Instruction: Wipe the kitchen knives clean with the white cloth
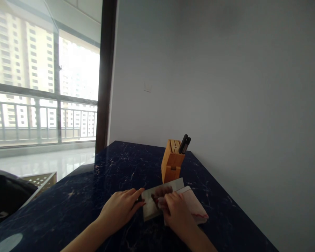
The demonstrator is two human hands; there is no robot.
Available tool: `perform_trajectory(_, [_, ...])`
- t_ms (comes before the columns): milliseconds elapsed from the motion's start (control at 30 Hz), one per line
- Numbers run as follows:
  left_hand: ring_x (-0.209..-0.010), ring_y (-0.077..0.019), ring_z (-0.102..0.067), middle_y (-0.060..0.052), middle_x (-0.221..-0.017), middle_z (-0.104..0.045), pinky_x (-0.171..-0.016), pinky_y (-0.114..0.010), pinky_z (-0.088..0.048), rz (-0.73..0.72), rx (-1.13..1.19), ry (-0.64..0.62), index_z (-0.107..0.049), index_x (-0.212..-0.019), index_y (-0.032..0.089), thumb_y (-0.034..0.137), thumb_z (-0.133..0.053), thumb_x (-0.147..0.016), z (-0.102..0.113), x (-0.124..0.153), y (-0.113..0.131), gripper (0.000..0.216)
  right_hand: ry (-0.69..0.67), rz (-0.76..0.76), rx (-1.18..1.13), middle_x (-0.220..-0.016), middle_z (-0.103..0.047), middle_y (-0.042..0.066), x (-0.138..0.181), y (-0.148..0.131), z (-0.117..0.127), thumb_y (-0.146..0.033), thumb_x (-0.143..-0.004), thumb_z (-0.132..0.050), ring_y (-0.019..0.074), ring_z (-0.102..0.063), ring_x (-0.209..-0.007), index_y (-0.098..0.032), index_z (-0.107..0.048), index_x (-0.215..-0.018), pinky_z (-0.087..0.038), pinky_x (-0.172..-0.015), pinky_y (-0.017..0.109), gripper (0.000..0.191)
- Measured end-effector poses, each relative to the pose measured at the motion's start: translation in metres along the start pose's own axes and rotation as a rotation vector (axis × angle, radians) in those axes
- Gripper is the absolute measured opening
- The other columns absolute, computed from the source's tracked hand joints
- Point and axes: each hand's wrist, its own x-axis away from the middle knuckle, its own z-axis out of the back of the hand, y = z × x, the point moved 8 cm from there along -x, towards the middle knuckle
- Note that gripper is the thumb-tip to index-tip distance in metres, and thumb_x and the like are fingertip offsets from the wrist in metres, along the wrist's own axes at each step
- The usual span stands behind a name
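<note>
My left hand (122, 206) is closed round the dark handle of a cleaver, only a little of which shows. Its broad, shiny blade (150, 209) points right, with its flat face up, and mirrors my other hand. Over the blade, my right hand (177, 211) has its fingers bunched on a small whitish cloth (161, 202), pressed near the steel. Below and to the right of the blade lies a folded pale pink towel (195, 206) with a red line along its edge; my right hand and wrist partly cover it.
Just beyond the blade a wooden knife block (170, 162) stands upright, with black handles (184, 144) sticking out of it. The dark blue marbled table (136, 161) runs back to the grey wall. A black bag-like thing (9, 196) sits at the left, beside the table.
</note>
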Motion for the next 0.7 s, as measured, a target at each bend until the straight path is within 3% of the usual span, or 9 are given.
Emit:
perform_trajectory(167, [-0.085, -0.0205, -0.061, -0.005, -0.094, -0.064, -0.074, -0.031, -0.045, 0.000, 0.020, -0.017, -0.045, -0.121, 0.024, 0.041, -0.033, -0.088, 0.000, 0.000, 0.001, 0.039, 0.143, -0.175, 0.029, -0.074, -0.056, 0.003, -0.004, 0.028, 0.018, -0.012, -0.072, -0.045, 0.0192, -0.049, -0.076, -0.020, -0.049, -0.070, -0.031, -0.068, 0.030, 0.009])
perform_trajectory(367, [-0.084, -0.0200, -0.061, -0.004, -0.092, -0.064, -0.072, -0.030, -0.045, -0.008, 0.015, -0.012, -0.045, -0.121, 0.025, 0.040, -0.033, -0.088, 0.001, 0.000, 0.003, 0.038, 0.120, -0.033, -0.105, -0.082, -0.056, 0.001, -0.001, 0.010, 0.011, -0.008, -0.069, -0.045, 0.0186, -0.048, -0.081, -0.022, -0.050, -0.078, -0.033, -0.072, 0.030, 0.017])
perform_trajectory(467, [-0.084, -0.0197, -0.061, -0.004, -0.092, -0.064, -0.072, -0.030, -0.045, -0.022, 0.006, -0.009, -0.044, -0.121, 0.025, 0.040, -0.033, -0.088, 0.002, 0.000, 0.004, 0.037, 0.151, -0.042, -0.125, -0.084, -0.057, 0.001, -0.002, 0.008, 0.017, -0.007, -0.069, -0.045, 0.0190, -0.048, -0.083, -0.023, -0.052, -0.084, -0.032, -0.075, 0.031, 0.022])
perform_trajectory(600, [-0.085, -0.0198, -0.060, -0.003, -0.094, -0.064, -0.071, -0.030, -0.045, -0.052, 0.000, -0.011, -0.042, -0.122, 0.025, 0.040, -0.032, -0.089, 0.003, 0.000, 0.006, 0.038, 0.291, -0.166, -0.076, -0.089, -0.059, 0.003, -0.002, 0.034, 0.034, -0.012, -0.075, -0.044, 0.0209, -0.050, -0.084, -0.021, -0.052, -0.094, -0.033, -0.074, 0.034, 0.023])
perform_trajectory(700, [-0.084, -0.0195, -0.060, -0.004, -0.094, -0.064, -0.072, -0.030, -0.046, -0.062, -0.006, -0.008, -0.042, -0.122, 0.025, 0.040, -0.031, -0.089, 0.004, 0.000, 0.007, 0.038, 0.321, -0.215, -0.083, -0.088, -0.059, 0.005, -0.001, 0.048, 0.035, -0.015, -0.078, -0.043, 0.0212, -0.052, -0.081, -0.019, -0.052, -0.097, -0.035, -0.072, 0.034, 0.022])
